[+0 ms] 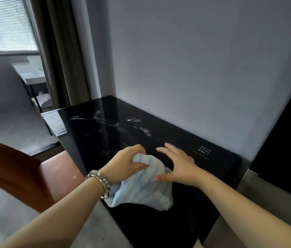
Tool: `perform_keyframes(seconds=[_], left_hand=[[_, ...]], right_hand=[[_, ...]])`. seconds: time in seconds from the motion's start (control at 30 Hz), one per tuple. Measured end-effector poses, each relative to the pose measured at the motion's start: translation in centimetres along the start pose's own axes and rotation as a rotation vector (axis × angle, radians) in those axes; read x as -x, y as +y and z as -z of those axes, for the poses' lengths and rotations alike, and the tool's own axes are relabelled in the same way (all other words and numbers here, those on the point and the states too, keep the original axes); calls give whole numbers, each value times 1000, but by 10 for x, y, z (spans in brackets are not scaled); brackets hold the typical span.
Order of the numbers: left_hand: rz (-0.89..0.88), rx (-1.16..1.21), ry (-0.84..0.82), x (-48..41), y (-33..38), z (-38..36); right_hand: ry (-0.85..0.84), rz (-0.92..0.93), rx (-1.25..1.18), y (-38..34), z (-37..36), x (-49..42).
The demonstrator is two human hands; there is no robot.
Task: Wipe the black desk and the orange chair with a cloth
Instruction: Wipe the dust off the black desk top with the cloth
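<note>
just crumpled blue-striped cloth point(146, 187), l hand point(128, 164)

Grey wall point(194, 59), curtain point(60, 51), blinds point(7, 24)

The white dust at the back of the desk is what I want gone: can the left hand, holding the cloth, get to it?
Probably yes. The left hand grips the cloth just short of the white dust, and only bare black desk lies between.

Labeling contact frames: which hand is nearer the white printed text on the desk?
Right. The right hand lies open on the black desk, just left of the white printed text. The left hand grips the cloth farther left.
</note>
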State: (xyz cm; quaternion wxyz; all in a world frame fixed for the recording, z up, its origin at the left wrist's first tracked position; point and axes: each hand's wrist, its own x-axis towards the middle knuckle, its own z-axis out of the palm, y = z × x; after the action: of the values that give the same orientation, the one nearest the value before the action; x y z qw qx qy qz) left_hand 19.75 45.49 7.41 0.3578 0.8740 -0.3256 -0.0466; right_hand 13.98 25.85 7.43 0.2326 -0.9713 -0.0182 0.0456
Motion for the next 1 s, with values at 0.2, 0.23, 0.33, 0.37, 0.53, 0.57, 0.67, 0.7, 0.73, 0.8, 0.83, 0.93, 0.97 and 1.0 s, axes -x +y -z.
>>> perform_keyframes(seconds=[0.2,0.23,0.33,0.37,0.53,0.57,0.67,0.7,0.73,0.8,0.83,0.93,0.97,1.0], left_hand=[[-11,361,112,-54,17,-24],[20,402,157,-66,19,-32],[168,385,285,-101,17,-61],[202,280,317,-114,14,-73],[298,-93,114,-147,-7,-136],[311,-136,71,-152,-10,-149],[328,-291,-13,-163,-16,-184],[344,-341,-46,-166,-18,-193],[368,-382,-82,-168,-20,-200],[425,-439,-147,-171,-23,-210],[449,-466,-173,-174,-24,-213],[515,-512,-240,-181,-27,-221],[542,-511,-256,-182,-29,-224],[568,-506,-269,-182,-30,-226]], right_hand=[[40,80,-705,44,1,-34],[120,49,-728,57,9,-41],[339,-80,-612,101,40,-59],[391,-135,-530,117,53,-65],[300,-282,-29,181,75,-86],[117,-313,-22,195,64,-92],[-218,-296,238,228,13,-96],[-194,-263,322,236,1,-95],[-179,-248,333,243,-8,-94],[-187,-273,244,256,-17,-96],[-200,-297,208,262,-19,-100],[-201,-363,172,273,-19,-112],[-172,-385,169,277,-18,-115],[-130,-408,179,281,-17,-117]])
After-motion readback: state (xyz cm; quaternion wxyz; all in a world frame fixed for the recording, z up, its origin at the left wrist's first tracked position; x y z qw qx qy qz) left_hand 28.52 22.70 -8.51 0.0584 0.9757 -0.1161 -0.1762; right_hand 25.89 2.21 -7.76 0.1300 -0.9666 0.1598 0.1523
